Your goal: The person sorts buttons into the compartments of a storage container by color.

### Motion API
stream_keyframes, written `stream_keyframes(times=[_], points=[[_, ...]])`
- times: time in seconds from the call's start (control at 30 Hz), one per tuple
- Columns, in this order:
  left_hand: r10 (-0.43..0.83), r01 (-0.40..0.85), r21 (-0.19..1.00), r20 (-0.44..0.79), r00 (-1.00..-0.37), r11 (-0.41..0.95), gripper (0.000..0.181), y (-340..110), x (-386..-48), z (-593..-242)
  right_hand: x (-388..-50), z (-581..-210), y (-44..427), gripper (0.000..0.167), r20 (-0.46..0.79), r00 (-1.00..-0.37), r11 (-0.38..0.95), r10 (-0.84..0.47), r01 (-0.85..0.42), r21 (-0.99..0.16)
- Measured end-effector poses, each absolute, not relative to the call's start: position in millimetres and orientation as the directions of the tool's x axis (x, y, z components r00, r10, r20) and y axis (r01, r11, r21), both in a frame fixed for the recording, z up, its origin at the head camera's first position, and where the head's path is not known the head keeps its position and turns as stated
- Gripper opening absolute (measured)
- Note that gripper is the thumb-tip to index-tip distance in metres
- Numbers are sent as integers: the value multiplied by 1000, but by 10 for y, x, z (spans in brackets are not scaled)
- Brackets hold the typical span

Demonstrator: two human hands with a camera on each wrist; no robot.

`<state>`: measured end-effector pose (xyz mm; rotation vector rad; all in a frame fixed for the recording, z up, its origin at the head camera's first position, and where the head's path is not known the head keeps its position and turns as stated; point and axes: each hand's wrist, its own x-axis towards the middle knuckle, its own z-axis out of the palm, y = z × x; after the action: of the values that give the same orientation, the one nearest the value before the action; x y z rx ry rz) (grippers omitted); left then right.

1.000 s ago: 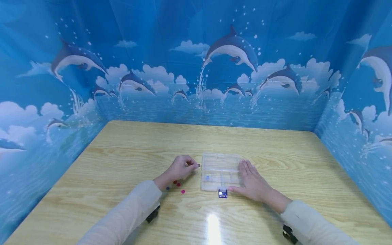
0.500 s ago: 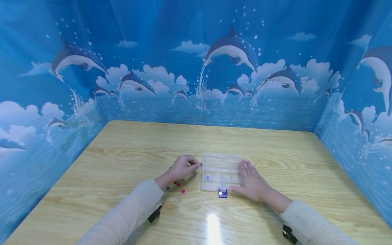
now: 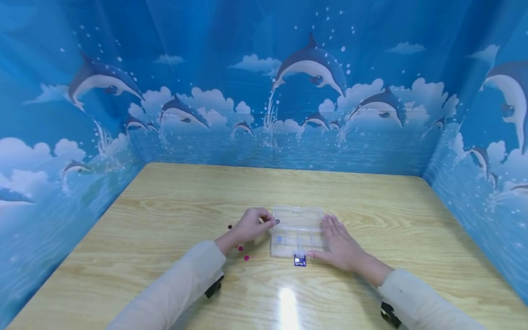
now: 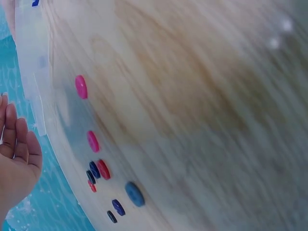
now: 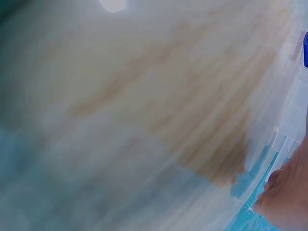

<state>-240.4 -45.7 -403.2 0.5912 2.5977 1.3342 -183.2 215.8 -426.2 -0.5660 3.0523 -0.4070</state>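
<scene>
A clear compartment box [image 3: 284, 252] lies with its lid [image 3: 299, 216] laid back on the wooden table. One blue button [image 3: 279, 239] is in a left compartment. Thumb and forefinger of my left hand [image 3: 252, 225] pinch a small dark button [image 3: 277, 222] over the lid's left part. In the left wrist view the left hand [image 4: 17, 161] appears at the left edge, its fingertips partly cut off. My right hand [image 3: 341, 245] rests along the box's right side, fingers extended and thumb by the front edge, near a purple piece [image 3: 299, 260].
Pink buttons [image 3: 246, 258] lie left of the box, and a dark one [image 3: 230, 227] is left of my left hand. The left wrist view shows several pink, red and blue buttons [image 4: 134, 194] on the table. A dolphin-print curtain [image 3: 264, 82] surrounds the table's back and sides.
My left hand has moved right with the pinched button, from beside the box to over its lid, uncovering a dark button behind it. The right hand has stayed in place.
</scene>
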Motion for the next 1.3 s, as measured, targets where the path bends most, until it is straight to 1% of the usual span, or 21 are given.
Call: stream_keyframes(times=[0.17,0.47,0.7,1.0,1.3], points=[[440,291,804,41,-897,519,9,-421,-2403,-4033,-1834,-4266,2155,102,35,-934,900,-355,-351,-258],[466,339,759,54,-883,555,10,-354,-2403,-4011,-1841,-4263,2145,102,27,-936,903,-352,-347,-254],[503,382,753,77,-861,537,9,-323,-2393,-3999,-1827,-4239,2139,101,31,-935,901,-353,-348,-260],[508,356,760,39,-860,543,9,-290,-2374,-3987,-1830,-4233,2137,102,33,-934,901,-355,-352,-255],[545,410,745,75,-835,526,9,-264,-2378,-4019,-1839,-4239,2146,101,29,-933,900,-359,-355,-253]])
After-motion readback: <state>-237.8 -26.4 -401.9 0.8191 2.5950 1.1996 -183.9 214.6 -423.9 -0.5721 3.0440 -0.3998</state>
